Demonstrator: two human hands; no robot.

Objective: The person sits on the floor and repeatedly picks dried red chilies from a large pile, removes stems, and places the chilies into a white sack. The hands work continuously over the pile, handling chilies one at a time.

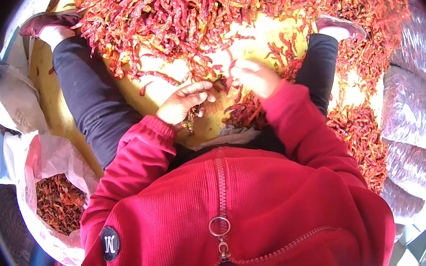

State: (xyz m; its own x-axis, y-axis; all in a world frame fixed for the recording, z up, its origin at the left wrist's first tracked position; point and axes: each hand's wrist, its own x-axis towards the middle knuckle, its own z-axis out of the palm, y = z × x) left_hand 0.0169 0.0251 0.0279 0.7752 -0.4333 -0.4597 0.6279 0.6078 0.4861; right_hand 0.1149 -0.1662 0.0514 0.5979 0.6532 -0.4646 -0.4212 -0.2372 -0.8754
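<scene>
Dried red chilies [170, 17] lie in a large heap on a yellow sheet [210, 123] between and beyond my spread legs. My left hand [186, 101], palm partly turned up, holds a few dark, shrivelled chilies [190, 120] under its curled fingers. Just to its right, my right hand [252, 75] is bent over the sheet with its fingers drawn together near a thin chili; glare hides whether it grips it. A smaller pile of dark red chilies [247, 111] sits below my right hand, close to my lap.
An open white plastic sack [24, 192] with chili pieces [60, 203] stands at the lower left. Clear plastic bags packed with chilies [417, 110] are stacked along the right. More chilies [359, 135] lie beside my right leg [317, 66]. My left leg [90, 90] stretches to the upper left.
</scene>
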